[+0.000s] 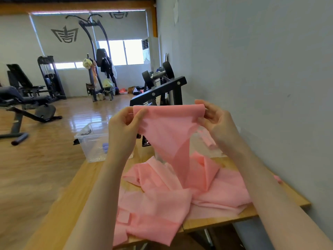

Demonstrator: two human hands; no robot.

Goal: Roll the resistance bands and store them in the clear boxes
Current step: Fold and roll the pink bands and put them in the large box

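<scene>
A long pink resistance band (167, 127) is lifted above the wooden table (77, 195). My left hand (124, 127) pinches its top left corner and my right hand (214, 120) pinches its top right corner, holding the end spread flat. The rest of the band hangs down and lies in a crumpled heap (171, 199) on the table. A clear box (90, 141) stands at the table's far left end with a purple roll (105, 147) inside. A second clear box (207, 147) sits behind the band, partly hidden, with pink material in it.
A grey wall (261, 69) runs close along the right side of the table. A black dumbbell rack (162, 91) stands just beyond the table. Gym benches and machines (27, 98) fill the wooden floor to the left.
</scene>
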